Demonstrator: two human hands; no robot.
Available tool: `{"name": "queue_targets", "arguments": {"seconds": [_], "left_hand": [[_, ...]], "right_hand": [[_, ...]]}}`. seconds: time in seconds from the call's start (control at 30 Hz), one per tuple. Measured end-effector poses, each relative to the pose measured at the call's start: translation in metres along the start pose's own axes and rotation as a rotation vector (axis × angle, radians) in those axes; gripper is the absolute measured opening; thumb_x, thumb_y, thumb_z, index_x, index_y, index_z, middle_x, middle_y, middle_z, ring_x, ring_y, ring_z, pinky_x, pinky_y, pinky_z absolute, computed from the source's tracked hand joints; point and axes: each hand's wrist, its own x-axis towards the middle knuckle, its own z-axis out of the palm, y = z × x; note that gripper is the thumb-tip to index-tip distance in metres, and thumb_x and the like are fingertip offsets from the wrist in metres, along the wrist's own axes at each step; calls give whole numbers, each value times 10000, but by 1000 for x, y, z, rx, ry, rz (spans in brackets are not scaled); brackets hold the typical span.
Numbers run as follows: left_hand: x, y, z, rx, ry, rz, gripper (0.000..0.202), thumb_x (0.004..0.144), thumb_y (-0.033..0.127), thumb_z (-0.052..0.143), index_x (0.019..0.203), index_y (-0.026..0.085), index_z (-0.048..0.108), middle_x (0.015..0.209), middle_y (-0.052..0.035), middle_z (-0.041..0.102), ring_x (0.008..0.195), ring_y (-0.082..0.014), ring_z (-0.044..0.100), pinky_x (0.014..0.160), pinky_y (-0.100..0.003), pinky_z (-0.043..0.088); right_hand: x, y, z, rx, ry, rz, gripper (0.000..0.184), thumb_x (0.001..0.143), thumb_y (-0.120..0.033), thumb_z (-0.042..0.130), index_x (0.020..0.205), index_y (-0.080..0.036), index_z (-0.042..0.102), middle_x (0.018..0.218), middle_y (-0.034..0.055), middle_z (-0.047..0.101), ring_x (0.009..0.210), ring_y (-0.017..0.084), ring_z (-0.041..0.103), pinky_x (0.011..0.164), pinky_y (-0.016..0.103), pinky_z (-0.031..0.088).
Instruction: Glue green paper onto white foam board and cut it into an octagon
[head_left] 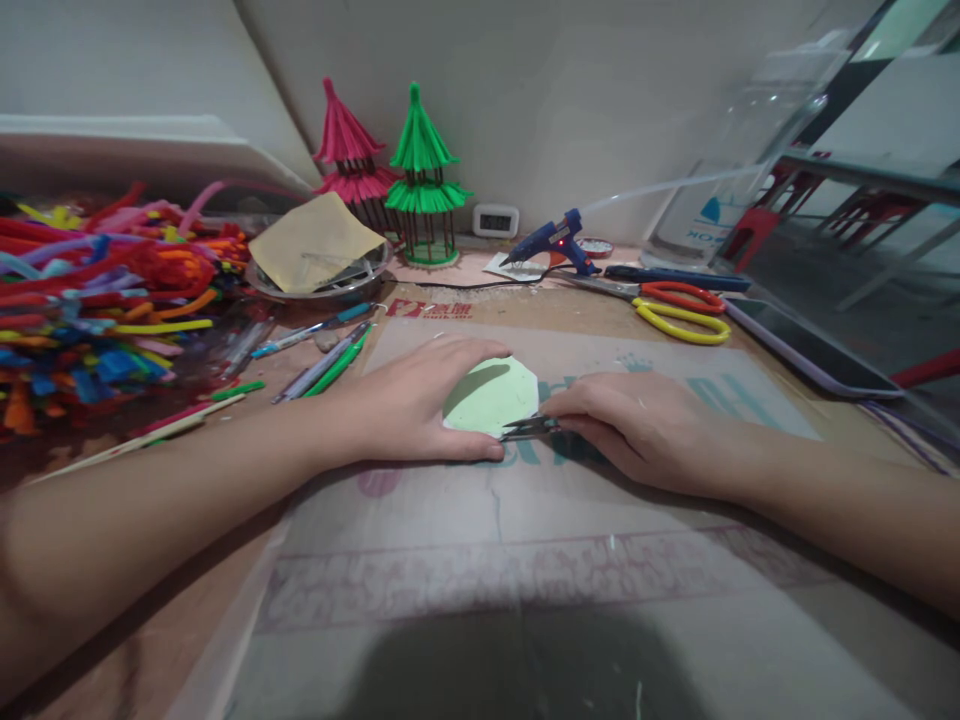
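Observation:
A pale green disc (491,396) with a white edge lies low over the covered work surface. My left hand (416,395) is curved around its left side, fingers at the far edge and thumb along the near edge. My right hand (637,420) is closed on a small pointed metal tool (529,428), whose exact kind is hard to make out. The tool's tips touch or nearly touch the disc's near right edge, close to my left thumb. My right fingers hide the tool's rear part.
Colourful pipe cleaners (112,290) heap at left, beside a metal bowl (319,290). Pink (351,150) and green (424,165) pagoda models stand at the back. A blue glue gun (551,240), yellow-and-orange-handled scissors (679,310), a phone (810,345) and a clear jug (720,190) are farther right.

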Motion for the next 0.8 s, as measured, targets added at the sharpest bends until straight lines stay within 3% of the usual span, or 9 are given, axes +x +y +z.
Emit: {"name": "queue_targets", "arguments": {"seconds": [0.17, 0.57, 0.8], "left_hand": [[0, -1, 1, -7, 2, 2, 909, 781, 719, 642, 1469, 174, 409, 1475, -154, 514, 1368, -332, 471, 1126, -431, 377], [1, 1, -1, 7, -13, 2, 887, 797, 698, 641, 1474, 177, 404, 1480, -144, 510, 1377, -321, 459, 1131, -417, 368], [0, -1, 1, -12, -6, 2, 894, 788, 715, 634, 1471, 186, 408, 1480, -154, 511, 1374, -335, 464, 1127, -442, 370]], "right_hand": [[2, -2, 0, -17, 46, 47, 224, 1020, -202, 434, 1069, -179, 652, 889, 51, 763, 766, 179, 694, 677, 266, 465], [7, -4, -1, -7, -42, 40, 227, 998, -156, 441, 1014, -164, 668, 864, 68, 759, 737, 185, 690, 639, 265, 455], [4, -2, -1, 29, -14, 53, 240, 1005, -179, 436, 1058, -193, 670, 884, 51, 765, 780, 174, 699, 680, 260, 469]]}}
